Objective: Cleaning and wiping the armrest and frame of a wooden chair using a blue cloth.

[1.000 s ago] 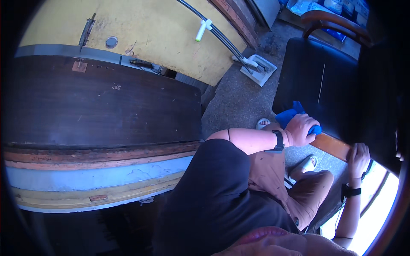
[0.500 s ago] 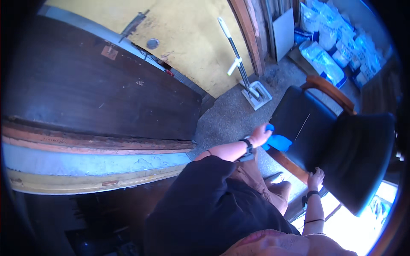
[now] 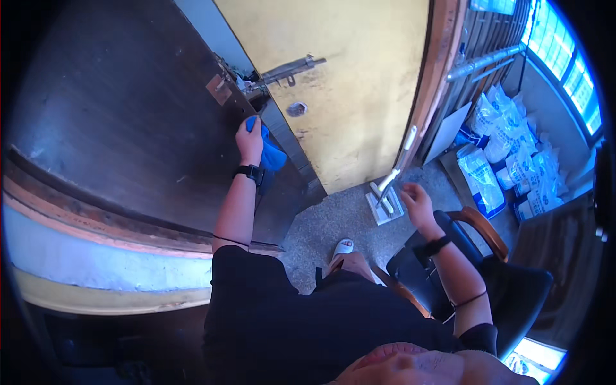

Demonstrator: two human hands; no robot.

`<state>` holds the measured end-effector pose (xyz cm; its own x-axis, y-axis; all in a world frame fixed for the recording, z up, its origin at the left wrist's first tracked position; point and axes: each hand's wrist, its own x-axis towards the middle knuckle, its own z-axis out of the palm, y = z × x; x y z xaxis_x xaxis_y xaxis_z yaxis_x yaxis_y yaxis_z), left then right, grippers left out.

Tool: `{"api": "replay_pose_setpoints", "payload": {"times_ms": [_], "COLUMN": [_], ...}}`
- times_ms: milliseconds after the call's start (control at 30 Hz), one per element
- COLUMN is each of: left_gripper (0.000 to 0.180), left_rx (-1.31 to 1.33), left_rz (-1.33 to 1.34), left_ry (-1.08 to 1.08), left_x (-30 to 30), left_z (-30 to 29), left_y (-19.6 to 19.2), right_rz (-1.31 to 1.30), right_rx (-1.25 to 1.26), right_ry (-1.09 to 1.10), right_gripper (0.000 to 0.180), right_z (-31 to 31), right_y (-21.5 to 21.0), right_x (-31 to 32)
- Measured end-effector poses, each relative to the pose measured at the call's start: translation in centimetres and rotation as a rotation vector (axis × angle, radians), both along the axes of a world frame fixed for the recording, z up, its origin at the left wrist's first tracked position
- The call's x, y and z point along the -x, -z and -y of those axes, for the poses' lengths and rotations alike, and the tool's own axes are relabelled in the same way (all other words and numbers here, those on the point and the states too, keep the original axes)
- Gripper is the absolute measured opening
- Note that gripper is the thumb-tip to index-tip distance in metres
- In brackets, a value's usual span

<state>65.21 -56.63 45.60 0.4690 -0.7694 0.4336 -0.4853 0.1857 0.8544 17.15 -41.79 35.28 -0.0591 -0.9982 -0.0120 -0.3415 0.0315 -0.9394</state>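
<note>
My left hand (image 3: 249,142) is closed round a blue cloth (image 3: 272,154), which hangs down beside the wrist. It is up by the free edge of the dark brown door (image 3: 141,122), below a square metal plate (image 3: 219,90) on that door; whether the cloth touches the wood I cannot tell. Out to the right, my right hand (image 3: 418,204) is in the air with nothing in it, its fingers loosely bent and a little apart. Beneath that forearm is a black padded chair (image 3: 513,285) with wooden armrests.
A yellow door (image 3: 359,96) with a metal slide bolt (image 3: 292,69) stands beyond the brown one. Near its foot, a long-handled mop (image 3: 388,183) rests in a white tray (image 3: 389,215). Several white plastic sacks (image 3: 513,138) are piled at the far right.
My left hand has carried the blue cloth from the chair's armrest up and left to the brown door. My right hand has let go of the chair and risen away. The view has swung left.
</note>
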Motion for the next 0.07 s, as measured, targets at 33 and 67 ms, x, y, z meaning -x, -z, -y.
{"api": "replay_pose_setpoints", "payload": {"times_ms": [33,67], "left_gripper": [0.029,0.029], "left_rx": [0.102,0.105], "left_rz": [0.052,0.048], "left_ry": [-0.054,-0.061], "left_x": [-1.7,-3.1], "left_z": [2.5,4.2], "left_y": [-1.1,-1.5], "right_rz": [0.065,0.129], "right_rx": [-0.027,-0.057], "right_ry": [-0.033,-0.069], "right_gripper": [0.037,0.036], "right_z": [3.8,7.2], "right_y": [-2.2,-4.6], "right_x": [-2.8,-5.7]}}
